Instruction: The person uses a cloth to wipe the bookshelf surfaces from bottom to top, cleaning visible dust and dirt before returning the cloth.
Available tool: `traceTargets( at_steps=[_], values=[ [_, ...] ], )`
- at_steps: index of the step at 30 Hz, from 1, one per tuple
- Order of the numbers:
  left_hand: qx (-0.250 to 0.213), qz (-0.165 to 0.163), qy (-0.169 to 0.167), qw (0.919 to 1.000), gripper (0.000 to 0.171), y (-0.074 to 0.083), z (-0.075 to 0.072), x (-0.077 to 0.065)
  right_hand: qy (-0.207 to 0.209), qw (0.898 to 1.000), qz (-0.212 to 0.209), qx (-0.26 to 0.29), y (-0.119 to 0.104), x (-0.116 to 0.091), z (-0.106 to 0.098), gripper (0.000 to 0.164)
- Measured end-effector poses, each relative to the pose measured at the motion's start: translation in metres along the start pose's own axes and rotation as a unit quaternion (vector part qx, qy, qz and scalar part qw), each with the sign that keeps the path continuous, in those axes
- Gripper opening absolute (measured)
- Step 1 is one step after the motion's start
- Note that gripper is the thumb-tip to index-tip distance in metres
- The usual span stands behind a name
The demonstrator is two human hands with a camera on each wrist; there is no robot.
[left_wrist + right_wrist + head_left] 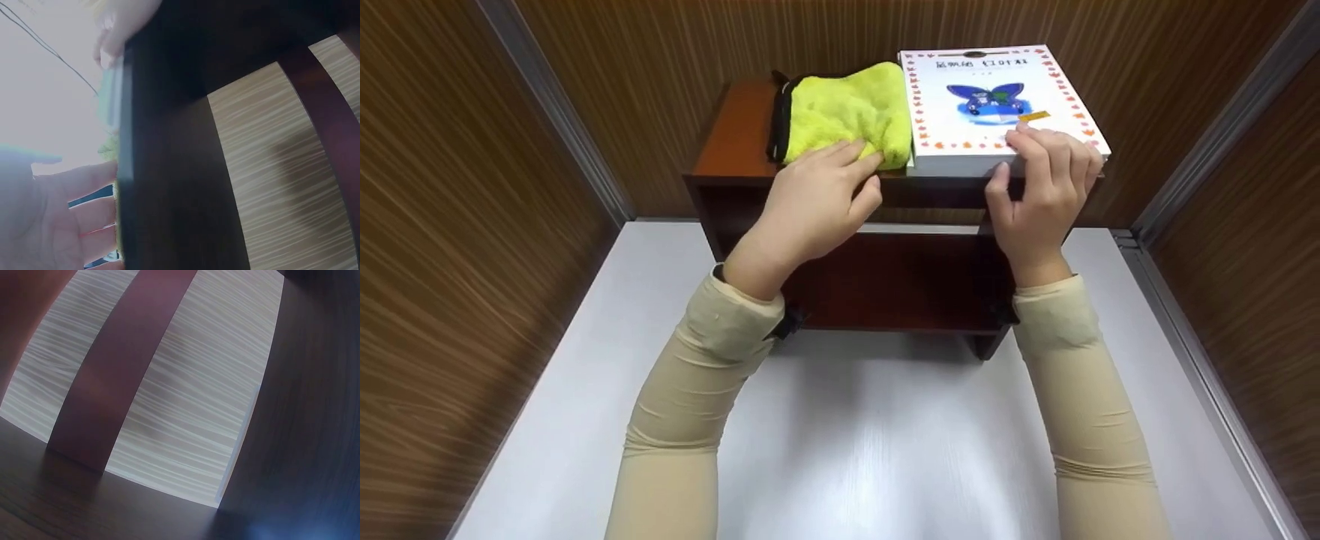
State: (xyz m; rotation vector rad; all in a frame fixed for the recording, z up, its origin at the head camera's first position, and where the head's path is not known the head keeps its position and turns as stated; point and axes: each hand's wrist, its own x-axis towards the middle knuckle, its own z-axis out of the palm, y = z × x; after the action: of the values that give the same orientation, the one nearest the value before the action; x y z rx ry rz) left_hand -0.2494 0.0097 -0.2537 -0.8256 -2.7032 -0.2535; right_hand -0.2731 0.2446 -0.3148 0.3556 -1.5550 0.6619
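Note:
A bright yellow-green plush cloth point(847, 112) with a dark edge lies folded on top of a small brown wooden shelf point(735, 120). My left hand point(817, 195) rests on the cloth's near edge, fingers extended. Right beside the cloth lies a thick white picture book point(982, 135) with a blue butterfly and a border of red leaves on its cover. The bent fingers of my right hand point(1046, 187) touch the book's near right part, with the thumb low at its front edge. In the left wrist view, the left fingers point(93, 216) reach the shelf's edge.
Under the shelf top is a lower board point(900, 281), also seen as a reddish strip point(118, 377) in the right wrist view. The shelf stands on a white table point(855, 450). Wood-grain panels point(457, 225) with metal corner rails enclose it at the back and sides.

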Motion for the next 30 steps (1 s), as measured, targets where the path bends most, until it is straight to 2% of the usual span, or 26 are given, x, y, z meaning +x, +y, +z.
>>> traceTargets(
  at_steps=[10, 20, 25, 30],
  values=[
    [-0.015, -0.046, -0.076, 0.9959, 0.049, -0.015, 0.001, 0.037, -0.005, 1.0, -0.002, -0.002, 0.001, -0.004, 0.003, 0.029],
    [-0.018, -0.06, -0.132, 0.9893, 0.053, -0.017, -0.004, 0.068, 0.005, 1.0, -0.001, -0.007, -0.002, 0.003, -0.003, 0.028],
    [-0.019, -0.067, -0.153, 0.9858, 0.053, -0.02, -0.003, 0.076, 0.003, 1.0, 0.002, -0.006, -0.006, 0.003, -0.005, 0.027],
    [-0.03, -0.081, -0.154, 0.9844, 0.052, -0.027, -0.002, 0.075, -0.009, 1.0, -0.001, -0.008, -0.004, 0.001, -0.002, 0.028]
  ],
)
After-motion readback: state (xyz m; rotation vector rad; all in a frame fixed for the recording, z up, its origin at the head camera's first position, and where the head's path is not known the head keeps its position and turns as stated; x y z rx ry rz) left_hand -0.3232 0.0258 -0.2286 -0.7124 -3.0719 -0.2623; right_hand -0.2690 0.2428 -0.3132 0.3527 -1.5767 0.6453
